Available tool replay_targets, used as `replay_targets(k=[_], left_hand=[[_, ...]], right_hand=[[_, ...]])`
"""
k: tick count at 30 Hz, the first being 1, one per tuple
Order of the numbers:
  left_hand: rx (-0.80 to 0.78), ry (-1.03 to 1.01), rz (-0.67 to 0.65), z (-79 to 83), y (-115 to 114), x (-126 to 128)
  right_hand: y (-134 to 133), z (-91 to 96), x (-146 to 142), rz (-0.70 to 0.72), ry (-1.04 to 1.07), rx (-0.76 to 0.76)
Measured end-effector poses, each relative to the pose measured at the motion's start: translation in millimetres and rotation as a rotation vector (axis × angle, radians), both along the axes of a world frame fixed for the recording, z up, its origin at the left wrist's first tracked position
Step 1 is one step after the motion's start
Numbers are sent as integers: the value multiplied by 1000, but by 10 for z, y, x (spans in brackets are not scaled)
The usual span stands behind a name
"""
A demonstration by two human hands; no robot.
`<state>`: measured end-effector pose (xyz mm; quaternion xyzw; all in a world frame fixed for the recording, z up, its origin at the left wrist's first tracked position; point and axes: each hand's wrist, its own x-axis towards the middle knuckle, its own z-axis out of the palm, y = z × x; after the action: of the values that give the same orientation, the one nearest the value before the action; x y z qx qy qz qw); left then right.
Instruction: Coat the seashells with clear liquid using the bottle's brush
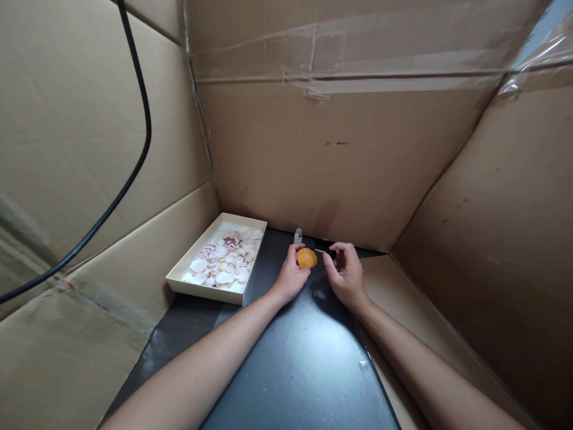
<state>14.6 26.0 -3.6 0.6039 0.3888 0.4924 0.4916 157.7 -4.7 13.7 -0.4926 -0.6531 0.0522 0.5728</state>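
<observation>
An orange, ribbed seashell (pixel 307 258) is held by its edge between the thumb and fingers of my left hand (pixel 292 272). My right hand (pixel 347 272) pinches the dark cap of a small brush applicator (pixel 332 253), whose thin, pale stem points left toward the shell. Whether the brush tip touches the shell is too small to tell. Just behind my left hand stands a small clear bottle (pixel 298 236) with a pale label, upright and with its top uncovered.
A shallow cream box (pixel 206 291) of pale and reddish-brown seashells stands to the left on the dark, glossy table (pixel 286 370). Cardboard walls (pixel 286 155) enclose the left, back and right sides. A black cable (pixel 145 101) hangs down at the left.
</observation>
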Motion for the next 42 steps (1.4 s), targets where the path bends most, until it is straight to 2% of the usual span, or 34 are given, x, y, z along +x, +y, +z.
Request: replay_targets(k=[4, 8, 15, 32, 42], left_hand=[[-1, -36, -25, -6, 9, 3], [8, -38, -46, 11, -6, 12], [37, -18, -52, 60, -30, 8], [49, -14, -58, -8, -2, 13], [48, -9, -52, 6, 0, 11]], right_hand=[[-10, -1, -11, 74, -43, -18], [-4, 6, -10, 32, -39, 38], [9, -16, -17, 82, -57, 27], [4, -7, -10, 54, -53, 32], [-14, 6, -3, 68, -65, 19]])
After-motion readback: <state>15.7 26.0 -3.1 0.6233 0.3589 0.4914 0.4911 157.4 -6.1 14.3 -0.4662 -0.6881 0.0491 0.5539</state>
